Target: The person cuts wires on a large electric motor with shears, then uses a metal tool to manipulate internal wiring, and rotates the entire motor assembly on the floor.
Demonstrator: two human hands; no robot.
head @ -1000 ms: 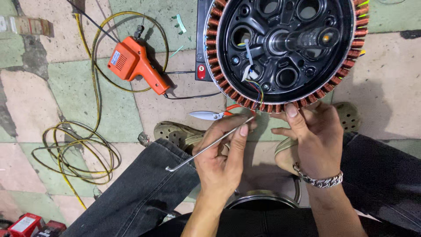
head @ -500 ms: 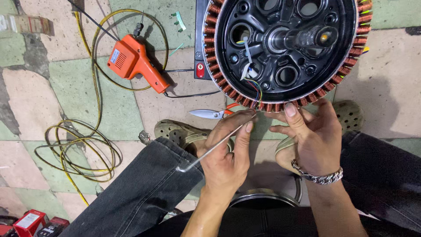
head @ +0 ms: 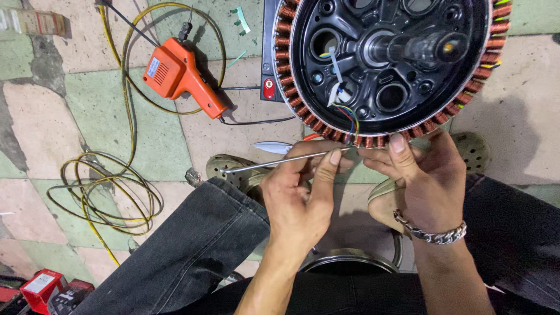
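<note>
1. A yellow cable lies in loose coils on the tiled floor at far left.
2. An orange soldering gun rests on the floor above the coils, well apart from both hands.
3. The left hand pinches a thin metal rod between thumb and fingers, closed around it; the rod runs nearly level, its tip reaching the lower rim of the stator.
4. The motor stator, a black hub ringed with copper windings, stands at top centre, thin coloured wires hanging at its lower edge.
5. The right hand, wearing a metal chain bracelet, presses its thumb and fingertips against the stator's lower rim; whether it grips anything cannot be told.
</note>
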